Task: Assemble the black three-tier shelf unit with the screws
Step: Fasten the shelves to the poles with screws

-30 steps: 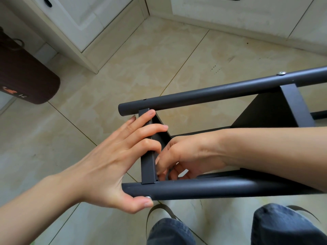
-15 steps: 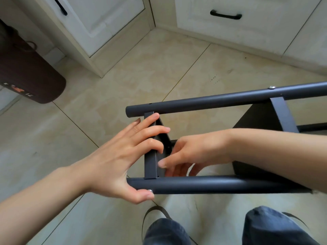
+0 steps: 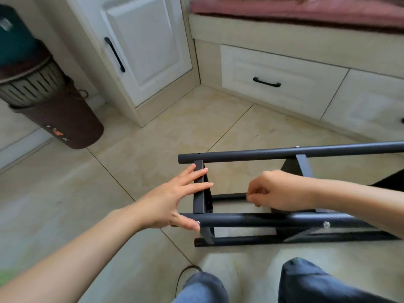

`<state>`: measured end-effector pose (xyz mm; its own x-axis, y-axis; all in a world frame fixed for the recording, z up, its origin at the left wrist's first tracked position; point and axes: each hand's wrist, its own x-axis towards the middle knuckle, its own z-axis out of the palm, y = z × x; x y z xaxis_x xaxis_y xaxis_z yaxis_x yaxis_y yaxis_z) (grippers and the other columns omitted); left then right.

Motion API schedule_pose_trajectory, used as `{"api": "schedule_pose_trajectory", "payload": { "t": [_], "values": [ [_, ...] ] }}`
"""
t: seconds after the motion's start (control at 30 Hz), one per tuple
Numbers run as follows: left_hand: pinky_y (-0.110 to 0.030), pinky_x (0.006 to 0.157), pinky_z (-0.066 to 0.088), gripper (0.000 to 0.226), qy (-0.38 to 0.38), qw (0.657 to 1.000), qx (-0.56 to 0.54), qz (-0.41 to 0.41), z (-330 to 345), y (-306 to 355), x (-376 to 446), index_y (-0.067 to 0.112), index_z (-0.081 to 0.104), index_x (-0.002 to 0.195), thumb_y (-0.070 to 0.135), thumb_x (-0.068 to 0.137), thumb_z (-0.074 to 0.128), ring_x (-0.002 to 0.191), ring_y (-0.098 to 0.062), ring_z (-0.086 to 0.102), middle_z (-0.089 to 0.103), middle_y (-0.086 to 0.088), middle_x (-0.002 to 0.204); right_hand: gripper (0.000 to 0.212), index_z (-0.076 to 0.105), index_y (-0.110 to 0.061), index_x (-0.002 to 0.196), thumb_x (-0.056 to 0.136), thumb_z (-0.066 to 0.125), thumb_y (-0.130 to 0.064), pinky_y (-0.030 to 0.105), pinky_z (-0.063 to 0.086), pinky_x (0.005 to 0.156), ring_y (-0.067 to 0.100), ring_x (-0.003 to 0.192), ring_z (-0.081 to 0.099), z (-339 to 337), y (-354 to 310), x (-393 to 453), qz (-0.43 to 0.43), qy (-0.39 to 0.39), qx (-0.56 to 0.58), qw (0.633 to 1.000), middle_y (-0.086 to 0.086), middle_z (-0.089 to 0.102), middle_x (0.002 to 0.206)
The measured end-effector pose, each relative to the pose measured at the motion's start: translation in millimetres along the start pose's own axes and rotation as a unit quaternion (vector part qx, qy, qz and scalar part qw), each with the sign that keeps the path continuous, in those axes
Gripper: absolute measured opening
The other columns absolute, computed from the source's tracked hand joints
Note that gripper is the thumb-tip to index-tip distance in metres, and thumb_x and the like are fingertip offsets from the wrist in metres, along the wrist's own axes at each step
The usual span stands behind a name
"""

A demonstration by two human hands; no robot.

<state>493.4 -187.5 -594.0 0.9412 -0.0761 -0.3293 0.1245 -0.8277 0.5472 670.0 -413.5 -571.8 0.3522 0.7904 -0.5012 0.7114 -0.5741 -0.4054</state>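
One black shelf unit (image 3: 284, 221) on its side on the tiled floor (image 3: 166, 136), at 4 o'clock in view. Four tubes visible; three screw heads counted (image 3: 296, 146). Left hand (image 3: 172, 202): fingers straight, pressed on end crossbar (image 3: 198, 193), thumb on near tube. Right hand (image 3: 277, 191): fingers curled; contents indeterminate. Brown roll (image 3: 63, 121) at 9 o'clock, print illegible.

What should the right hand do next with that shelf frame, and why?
Probably bring the right hand, fingertips pinched as if on a screw, to the far tube above the end shelf. The left hand already steadies that shelf, and no screw head is visible at that joint.
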Motion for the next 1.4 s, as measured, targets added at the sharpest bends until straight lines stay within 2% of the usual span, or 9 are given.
{"api": "schedule_pose_trajectory", "payload": {
  "t": [0.17,0.33,0.43,0.53,0.6,0.7,0.97,1.17,1.4],
  "values": [
    [-0.027,0.122,0.006,0.096,0.022,0.994,-0.085,-0.062,4,14,-12,0.053,0.025,0.15,0.04,0.076,0.085,0.149,0.006,-0.011,-0.007,0.036,0.159,0.022,0.068,-0.022,0.102,0.098,0.051,-0.034,0.035,0.054,0.085,0.014,0.09,0.063,-21,6,-19,0.004,0.095,-0.096,0.991,-0.006,0.066,0.097],
    [-0.036,0.119,0.032,0.118,0.116,0.963,-0.178,-0.165,17,29,-26,0.047,0.009,0.156,0.033,0.072,0.09,0.146,-0.015,0.033,0.019,0.017,0.162,0.024,0.061,-0.024,0.118,0.098,0.053,-0.035,0.031,0.052,0.085,0.013,0.094,0.057,-37,23,-32,0.023,0.141,-0.159,0.977,-0.008,0.05,0.107],
    [-0.031,0.105,0.045,0.099,0.13,0.941,-0.207,-0.235,27,29,-32,0.031,0.033,0.152,0.042,0.071,0.088,0.128,-0.015,0.054,0.05,0.007,0.146,0.028,0.054,-0.022,0.123,0.099,0.051,-0.035,0.033,0.05,0.083,0.017,0.093,0.053,-45,31,-29,0.031,0.155,-0.178,0.971,-0.002,0.05,0.11],
    [-0.028,0.084,0.054,0.056,0.129,0.922,-0.259,-0.258,36,24,-33,0.021,0.065,0.113,0.046,0.069,0.089,0.091,-0.011,0.072,0.075,0.0,0.098,0.036,0.048,-0.019,0.131,0.099,0.051,-0.035,0.034,0.047,0.088,0.023,0.104,0.051,-50,36,-16,0.035,0.165,-0.172,0.971,0.005,0.049,0.124],
    [-0.036,0.082,0.056,0.041,0.127,0.911,-0.297,-0.258,40,20,-32,0.016,0.07,0.094,0.044,0.07,0.088,0.081,-0.016,0.075,0.076,-0.002,0.081,0.047,0.04,-0.016,0.141,0.1,0.049,-0.037,0.038,0.045,0.097,0.029,0.117,0.048,-51,38,-2,0.044,0.162,-0.173,0.971,0.008,0.046,0.134],
    [-0.03,0.071,0.05,0.04,0.115,0.897,-0.34,-0.258,41,18,-33,0.012,0.068,0.088,0.043,0.072,0.088,0.074,-0.017,0.074,0.071,0.0,0.07,0.048,0.036,-0.015,0.145,0.102,0.046,-0.036,0.041,0.042,0.101,0.032,0.123,0.047,-51,36,19,0.056,0.143,-0.139,0.978,0.011,0.047,0.137],
    [-0.02,0.063,0.051,0.034,0.112,0.879,-0.386,-0.256,42,19,-32,0.011,0.067,0.086,0.038,0.076,0.086,0.066,-0.014,0.069,0.07,-0.004,0.067,0.028,0.05,-0.02,0.13,0.105,0.036,-0.022,0.044,0.049,0.087,0.026,0.096,0.053,-46,37,44,0.038,0.102,-0.124,0.986,0.003,0.053,0.104],
    [-0.019,0.062,0.051,0.035,0.116,0.874,-0.394,-0.258,41,17,-30,0.01,0.069,0.085,0.038,0.073,0.089,0.066,-0.013,0.067,0.066,0.0,0.063,0.026,0.047,-0.029,0.126,0.106,0.031,-0.021,0.039,0.034,0.079,0.023,0.098,0.05,-34,45,49,0.047,0.145,-0.117,0.981,-0.001,0.051,0.108],
    [-0.025,0.071,0.055,0.031,0.135,0.883,-0.371,-0.255,17,32,-30,0.011,0.069,0.085,0.035,0.076,0.087,0.066,-0.013,0.067,0.067,0.0,0.062,0.026,0.049,-0.025,0.123,0.105,0.032,-0.018,0.039,0.032,0.081,0.025,0.101,0.05,-48,39,38,0.064,0.174,-0.082,0.979,0.002,0.054,0.111]
  ]
}}
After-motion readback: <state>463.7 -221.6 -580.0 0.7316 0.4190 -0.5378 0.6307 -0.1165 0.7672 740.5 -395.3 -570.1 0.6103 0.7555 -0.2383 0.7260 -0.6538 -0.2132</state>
